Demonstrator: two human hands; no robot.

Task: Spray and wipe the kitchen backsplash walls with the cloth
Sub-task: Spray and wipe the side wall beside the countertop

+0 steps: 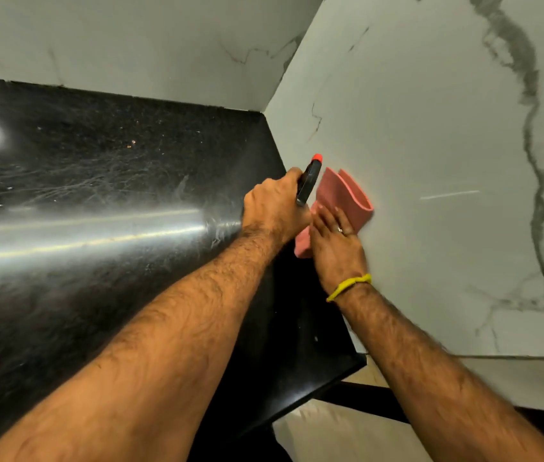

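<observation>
A pink cloth (pixel 347 198) lies folded against the right backsplash wall (pixel 430 135) of white marble with grey veins. My right hand (pixel 335 241) presses the cloth flat onto that wall with straight fingers; a ring and a yellow wristband show. Just left of it, my left hand (pixel 272 208) grips a black spray bottle (pixel 307 185) whose orange nozzle points up toward the wall near the corner. Most of the bottle is hidden behind the hand.
A black speckled countertop (pixel 97 181) with streaks and glare fills the left. The back backsplash wall (pixel 137 45) meets the right wall in a corner at upper middle. The counter's front edge (pixel 330 385) ends at lower middle, with pale floor below.
</observation>
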